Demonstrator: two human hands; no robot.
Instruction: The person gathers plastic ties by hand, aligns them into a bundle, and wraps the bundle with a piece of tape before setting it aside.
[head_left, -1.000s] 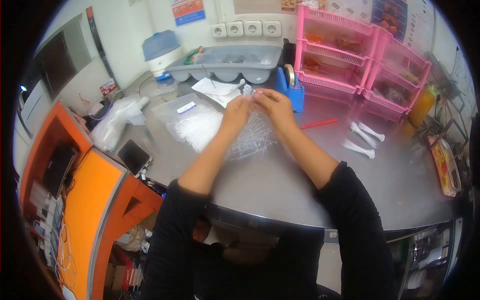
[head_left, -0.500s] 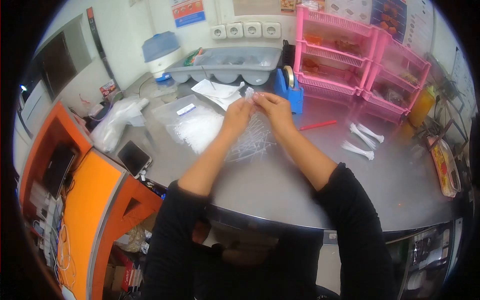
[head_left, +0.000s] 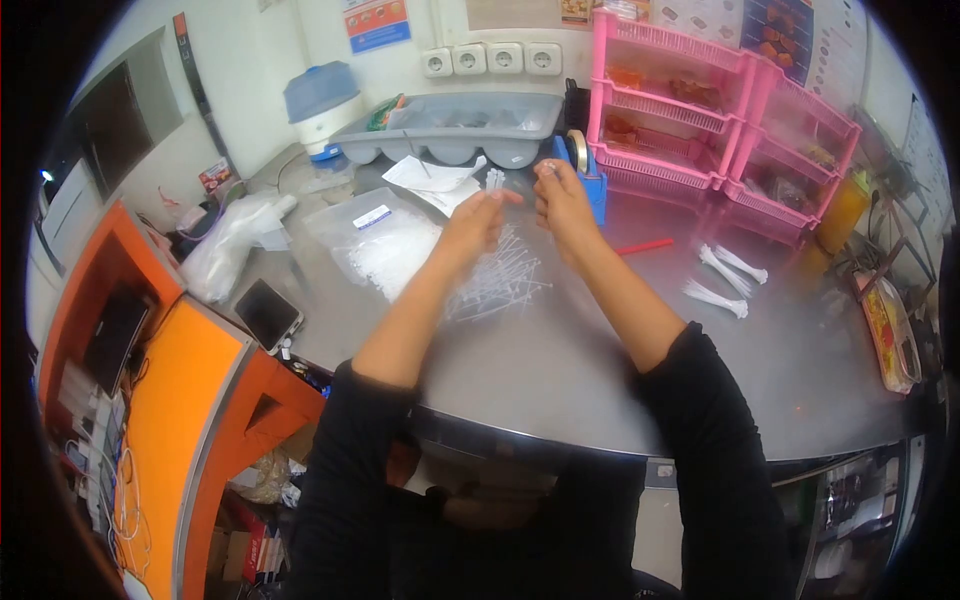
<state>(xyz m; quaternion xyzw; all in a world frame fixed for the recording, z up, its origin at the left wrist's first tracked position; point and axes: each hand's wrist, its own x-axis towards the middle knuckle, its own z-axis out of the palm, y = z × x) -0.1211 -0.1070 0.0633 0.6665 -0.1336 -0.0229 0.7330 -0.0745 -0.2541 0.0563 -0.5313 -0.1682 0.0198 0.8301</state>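
My left hand (head_left: 474,224) is closed around a small bunch of white cable ties (head_left: 494,180), whose ends stick up above the fingers. To its right, my right hand (head_left: 565,208) is raised with its fingers pinched together in front of the blue tape dispenser (head_left: 592,196); what they hold, if anything, is too small to make out. Loose cable ties (head_left: 500,288) lie scattered on the metal table below the left hand. Beside them rests a clear plastic bag (head_left: 338,228) of white cable ties. Three gathered bundles of cable ties (head_left: 726,274) lie on the right.
A red pen (head_left: 645,246) lies right of the right forearm. Behind the hands are white papers (head_left: 430,178), a grey tray (head_left: 470,108) and pink stacked baskets (head_left: 660,125). A phone-like device (head_left: 268,314) sits at the table's left edge.
My hands have come apart; the right moved right, toward the tape dispenser, while the left kept the bunch of cable ties and shifted slightly left.
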